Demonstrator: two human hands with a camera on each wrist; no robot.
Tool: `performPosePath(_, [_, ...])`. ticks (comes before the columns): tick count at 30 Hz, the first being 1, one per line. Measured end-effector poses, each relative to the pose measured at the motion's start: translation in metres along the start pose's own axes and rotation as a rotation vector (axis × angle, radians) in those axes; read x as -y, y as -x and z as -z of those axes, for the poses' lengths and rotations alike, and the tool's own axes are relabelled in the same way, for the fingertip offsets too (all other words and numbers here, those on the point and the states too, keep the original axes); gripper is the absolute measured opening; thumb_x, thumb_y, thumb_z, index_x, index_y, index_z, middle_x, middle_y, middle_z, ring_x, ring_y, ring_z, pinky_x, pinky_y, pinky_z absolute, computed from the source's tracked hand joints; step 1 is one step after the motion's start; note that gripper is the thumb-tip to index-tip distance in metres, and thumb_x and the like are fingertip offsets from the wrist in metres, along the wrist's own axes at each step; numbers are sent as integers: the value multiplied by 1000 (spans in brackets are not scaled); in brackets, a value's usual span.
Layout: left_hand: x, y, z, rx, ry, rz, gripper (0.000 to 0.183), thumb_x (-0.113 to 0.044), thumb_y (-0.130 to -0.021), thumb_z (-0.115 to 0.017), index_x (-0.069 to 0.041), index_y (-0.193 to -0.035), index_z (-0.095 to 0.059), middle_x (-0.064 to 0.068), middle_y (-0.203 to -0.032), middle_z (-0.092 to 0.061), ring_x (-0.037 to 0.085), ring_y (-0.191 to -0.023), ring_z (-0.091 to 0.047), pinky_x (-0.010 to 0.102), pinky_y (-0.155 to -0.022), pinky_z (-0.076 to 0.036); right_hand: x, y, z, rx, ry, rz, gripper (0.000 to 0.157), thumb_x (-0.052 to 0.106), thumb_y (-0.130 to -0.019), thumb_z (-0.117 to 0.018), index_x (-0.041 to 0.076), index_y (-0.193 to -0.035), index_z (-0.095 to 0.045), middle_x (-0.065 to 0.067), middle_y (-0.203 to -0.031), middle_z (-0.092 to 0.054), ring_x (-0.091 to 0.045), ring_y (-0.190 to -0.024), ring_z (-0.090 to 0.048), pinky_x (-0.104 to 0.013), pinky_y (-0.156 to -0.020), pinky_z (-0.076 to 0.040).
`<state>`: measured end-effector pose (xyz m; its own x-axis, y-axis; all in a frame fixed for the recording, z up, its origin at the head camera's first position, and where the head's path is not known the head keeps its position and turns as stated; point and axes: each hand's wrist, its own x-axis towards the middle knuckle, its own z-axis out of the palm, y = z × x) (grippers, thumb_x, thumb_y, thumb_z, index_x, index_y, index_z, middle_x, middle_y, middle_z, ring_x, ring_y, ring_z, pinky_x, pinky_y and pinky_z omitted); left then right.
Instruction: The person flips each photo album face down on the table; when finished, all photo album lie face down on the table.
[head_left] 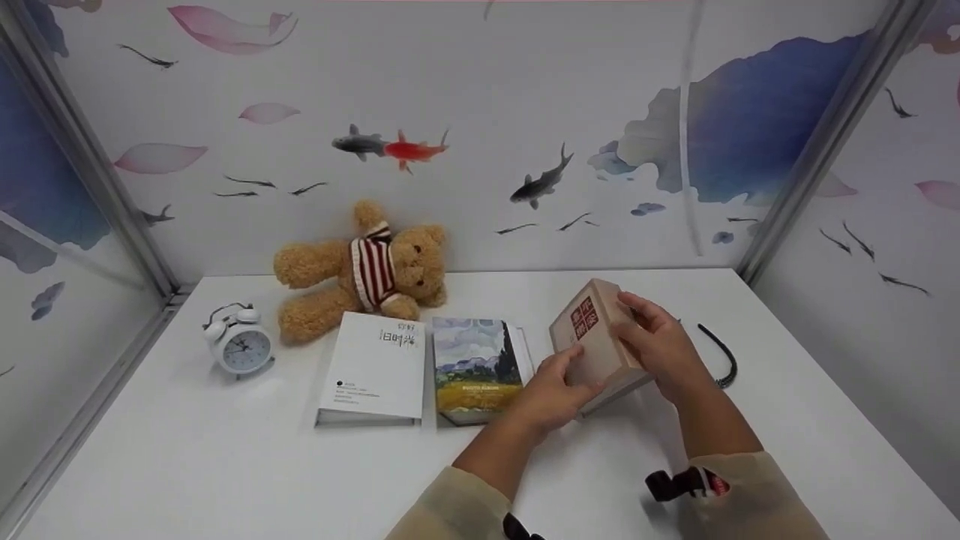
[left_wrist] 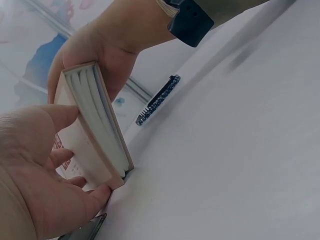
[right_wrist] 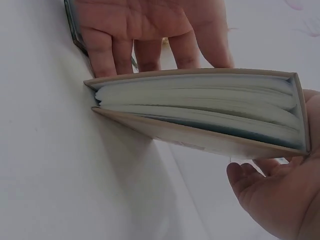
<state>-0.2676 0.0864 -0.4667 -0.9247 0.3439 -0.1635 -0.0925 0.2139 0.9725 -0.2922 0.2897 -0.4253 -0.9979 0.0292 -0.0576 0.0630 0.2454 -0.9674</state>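
Tan book (head_left: 604, 352): right of the middle in the head view, tilted, between both hands; I can't tell if its low corner touches the bench (head_left: 225, 465).
Book weight: probably a bit heavy, since it is thick.
Book covers: they look hard and stiff, and maybe a little slippery.
Book pages (right_wrist: 200, 97): they look soft and loose, so they could bend or flop.
Best place to hold: the spine (right_wrist: 303, 120), with the covers pressed together.
Right hand (head_left: 664, 352): grips the book on its spine side.
Left hand (head_left: 551, 397): fingers spread out, tips resting on the front cover, not wrapped around it.
Arms: both come in from the bottom of the head view; the left slants up and right, the right leans up and left.
Close by: the painting book (head_left: 476, 367) is just left of the left hand.
Farther out: a black band (head_left: 724, 352) lies to the right.
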Motion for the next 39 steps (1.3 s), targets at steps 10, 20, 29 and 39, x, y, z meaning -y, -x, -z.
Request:
performPosePath(10, [-3, 1, 0, 15, -67, -60, 70, -27, -97, -79, -8, -159, -52, 9, -173, -39, 34, -162, -35, 50, -134, -29, -8, -8, 10, -26, 121, -44, 74, 27, -104, -68, 18, -169, -35, -9, -174, -38, -30, -156, -43, -30, -113, -50])
performPosePath(20, [-7, 5, 2, 9, -24, 0, 70, -30, -98, -76, -13, -160, -49, 11, -168, -48, 34, -161, -38, 54, -133, -29, -25, -15, 10, 13, 166, -148, 72, 22, -105, -62, 20, -171, -30, -9, -178, -30, -33, -165, -29, -49, -130, -35])
performPosePath(29, [-9, 6, 4, -33, -7, 24, 68, -36, -100, -72, -14, -160, -49, 13, -168, -47, 36, -159, -40, 60, -130, -34, -38, -18, 5, 121, 82, -144, 70, 12, -111, -50, 15, -173, -19, -14, -179, -25, -33, -162, -33, -43, -125, -42])
performPosePath(39, [-13, 5, 9, -54, 61, 51, 69, -39, -99, -70, -15, -160, -50, 13, -170, -44, 39, -160, -38, 65, -129, -33, -37, -17, 0, 106, 165, -126, 66, 12, -112, -49, 14, -172, -23, -13, -177, -30, -33, -165, -29, -54, -133, -31])
